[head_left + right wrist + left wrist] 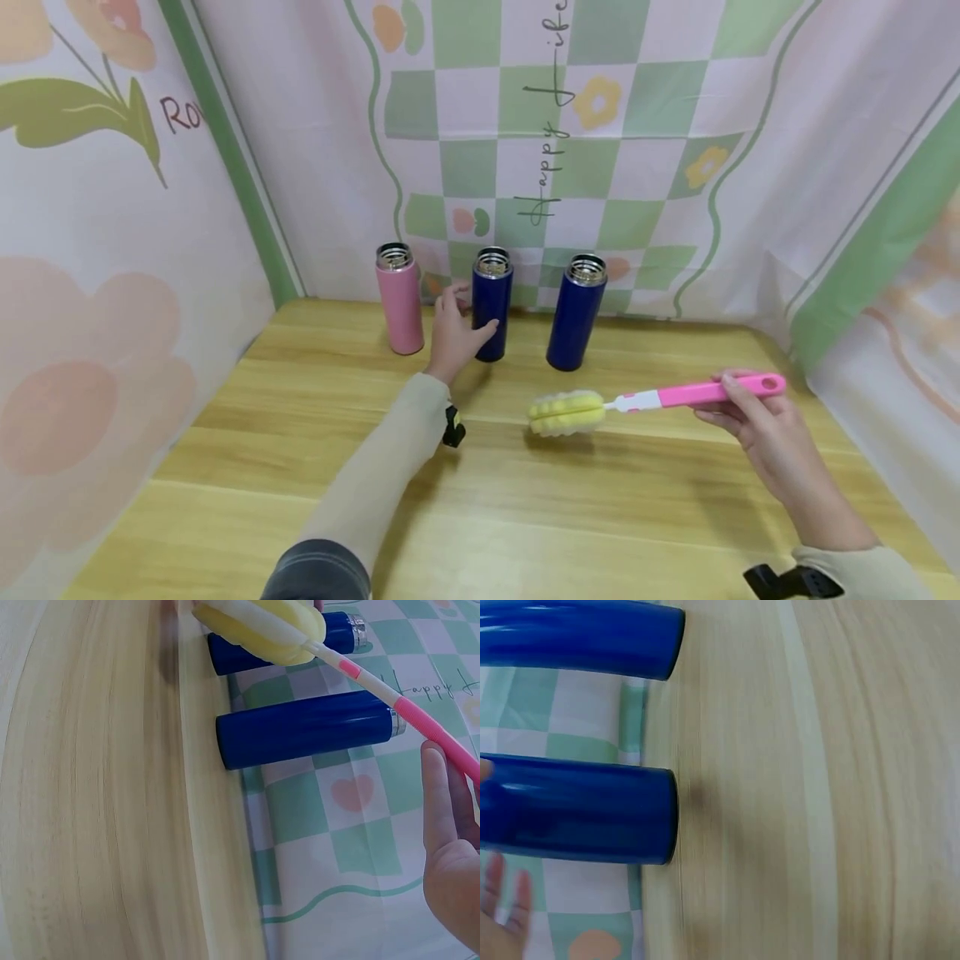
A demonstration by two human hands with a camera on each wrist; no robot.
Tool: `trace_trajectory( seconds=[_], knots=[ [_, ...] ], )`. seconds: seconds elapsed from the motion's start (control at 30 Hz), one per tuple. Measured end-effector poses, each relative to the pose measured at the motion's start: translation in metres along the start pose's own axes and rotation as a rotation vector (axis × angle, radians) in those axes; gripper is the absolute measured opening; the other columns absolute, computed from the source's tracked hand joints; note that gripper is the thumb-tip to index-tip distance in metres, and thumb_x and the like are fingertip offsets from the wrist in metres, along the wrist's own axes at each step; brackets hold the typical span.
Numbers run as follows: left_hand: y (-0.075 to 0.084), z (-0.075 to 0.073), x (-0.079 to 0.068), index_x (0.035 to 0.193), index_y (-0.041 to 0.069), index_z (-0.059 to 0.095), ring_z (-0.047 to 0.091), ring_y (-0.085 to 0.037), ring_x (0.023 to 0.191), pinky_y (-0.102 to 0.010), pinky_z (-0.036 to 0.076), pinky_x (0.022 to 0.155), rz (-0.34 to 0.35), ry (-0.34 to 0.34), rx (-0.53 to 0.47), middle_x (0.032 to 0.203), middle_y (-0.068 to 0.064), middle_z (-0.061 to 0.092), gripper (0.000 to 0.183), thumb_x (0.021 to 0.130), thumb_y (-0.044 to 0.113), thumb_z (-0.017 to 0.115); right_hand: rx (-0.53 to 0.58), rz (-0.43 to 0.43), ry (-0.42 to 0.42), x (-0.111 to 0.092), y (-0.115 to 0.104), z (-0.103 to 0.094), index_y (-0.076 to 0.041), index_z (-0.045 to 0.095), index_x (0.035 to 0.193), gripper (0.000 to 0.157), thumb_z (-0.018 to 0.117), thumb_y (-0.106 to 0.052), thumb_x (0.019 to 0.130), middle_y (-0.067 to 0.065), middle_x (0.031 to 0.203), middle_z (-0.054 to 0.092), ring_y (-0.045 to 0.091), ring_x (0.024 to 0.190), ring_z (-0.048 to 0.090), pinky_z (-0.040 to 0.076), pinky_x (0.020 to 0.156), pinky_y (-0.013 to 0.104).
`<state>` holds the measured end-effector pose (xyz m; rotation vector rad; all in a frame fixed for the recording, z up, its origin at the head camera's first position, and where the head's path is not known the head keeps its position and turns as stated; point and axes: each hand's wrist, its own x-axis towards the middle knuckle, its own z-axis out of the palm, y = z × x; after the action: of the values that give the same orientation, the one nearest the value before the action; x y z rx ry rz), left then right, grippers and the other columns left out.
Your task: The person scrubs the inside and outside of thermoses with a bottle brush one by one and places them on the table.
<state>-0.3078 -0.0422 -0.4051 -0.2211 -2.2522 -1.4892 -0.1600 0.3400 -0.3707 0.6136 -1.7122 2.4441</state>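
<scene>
In the head view my left hand is at the middle blue bottle, with its thumb across the front and its fingers spread at the left side. The left wrist view shows those fingers apart from the bottle's wall. My right hand grips the pink handle of a bottle brush between thumb and fingers. Its yellow sponge head points left, over the table in front of the bottles. In the right wrist view the sponge partly covers the middle bottle.
A pink bottle stands at the left of the row and a second blue bottle at the right, all without lids. The wooden table ends at a checkered curtain behind them; curtains hang on both sides too.
</scene>
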Motion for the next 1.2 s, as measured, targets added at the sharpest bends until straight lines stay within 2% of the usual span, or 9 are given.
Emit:
trace_trajectory(
  seconds=[0.1,0.23,0.33,0.43,0.6,0.8,0.9,1.03,1.2],
  knots=[
    [0.001,-0.004,-0.001,0.128,0.007,0.05,0.062,-0.029,0.088,-0.033,0.053,0.077,0.103,-0.012,-0.038,0.099,-0.012,0.058,0.057,0.082,0.013,0.084,0.038,-0.021,-0.009,-0.001,0.0,-0.003,0.008,0.061,0.112,0.026,0.036,0.008,0.105,0.017,0.1,0.068,0.026,0.091,0.072,0.056,0.08,0.034],
    [0.005,0.0,-0.006,0.118,0.006,0.058,0.063,-0.017,0.075,-0.029,0.055,0.068,0.206,-0.093,-0.099,0.087,-0.005,0.062,0.041,0.084,0.01,0.081,0.091,-0.042,-0.015,-0.003,-0.002,-0.009,0.009,0.061,0.112,0.028,0.034,0.01,0.104,0.02,0.099,0.069,0.027,0.091,0.072,0.056,0.079,0.035],
    [0.01,0.011,-0.01,0.117,0.006,0.062,0.063,-0.012,0.074,-0.026,0.055,0.068,0.256,-0.152,-0.12,0.085,-0.006,0.065,0.037,0.085,0.008,0.08,0.109,-0.045,-0.011,-0.004,-0.004,-0.012,0.008,0.061,0.111,0.029,0.033,0.011,0.104,0.02,0.099,0.069,0.028,0.09,0.072,0.056,0.079,0.035],
    [0.016,0.027,-0.012,0.12,0.007,0.062,0.064,-0.011,0.078,-0.025,0.055,0.069,0.26,-0.202,-0.146,0.09,-0.012,0.067,0.039,0.085,0.007,0.079,0.122,-0.049,-0.023,-0.005,-0.005,-0.016,0.009,0.061,0.111,0.03,0.032,0.011,0.104,0.02,0.1,0.069,0.028,0.091,0.072,0.056,0.079,0.036],
    [0.026,0.053,-0.012,0.131,0.01,0.057,0.064,-0.01,0.095,-0.023,0.055,0.076,0.136,-0.278,-0.14,0.109,-0.012,0.066,0.054,0.086,0.024,0.082,0.099,-0.045,-0.022,-0.007,-0.007,-0.018,0.01,0.06,0.111,0.029,0.032,0.01,0.105,0.019,0.099,0.069,0.028,0.092,0.072,0.056,0.08,0.036],
    [0.035,0.071,-0.011,0.151,0.014,0.041,0.058,-0.021,0.118,-0.034,0.051,0.093,-0.057,-0.364,-0.112,0.134,-0.009,0.056,0.078,0.087,0.036,0.08,0.06,-0.033,0.045,-0.009,-0.009,-0.022,0.008,0.061,0.111,0.027,0.036,0.009,0.105,0.018,0.098,0.069,0.026,0.09,0.072,0.057,0.077,0.034],
    [0.033,0.079,-0.01,0.157,0.016,0.033,0.053,-0.027,0.126,-0.04,0.048,0.099,-0.14,-0.411,-0.083,0.143,-0.009,0.049,0.086,0.088,0.04,0.078,0.069,-0.034,0.055,-0.009,-0.011,-0.026,0.009,0.061,0.111,0.026,0.036,0.009,0.104,0.018,0.098,0.069,0.026,0.09,0.072,0.057,0.077,0.035],
    [0.029,0.087,-0.007,0.16,0.018,0.027,0.043,-0.028,0.138,-0.046,0.042,0.106,-0.204,-0.446,-0.043,0.155,-0.007,0.039,0.093,0.087,0.048,0.076,0.067,-0.043,0.06,-0.01,-0.011,-0.029,0.009,0.06,0.111,0.026,0.035,0.01,0.104,0.019,0.099,0.069,0.026,0.09,0.071,0.057,0.078,0.035],
    [0.03,0.096,-0.003,0.16,0.022,0.025,0.033,-0.024,0.145,-0.045,0.034,0.113,-0.212,-0.444,-0.045,0.16,-0.003,0.032,0.092,0.088,0.047,0.075,0.072,-0.057,0.074,-0.01,-0.013,-0.033,0.01,0.06,0.111,0.027,0.035,0.011,0.104,0.019,0.1,0.069,0.027,0.091,0.072,0.056,0.078,0.034]
  ],
)
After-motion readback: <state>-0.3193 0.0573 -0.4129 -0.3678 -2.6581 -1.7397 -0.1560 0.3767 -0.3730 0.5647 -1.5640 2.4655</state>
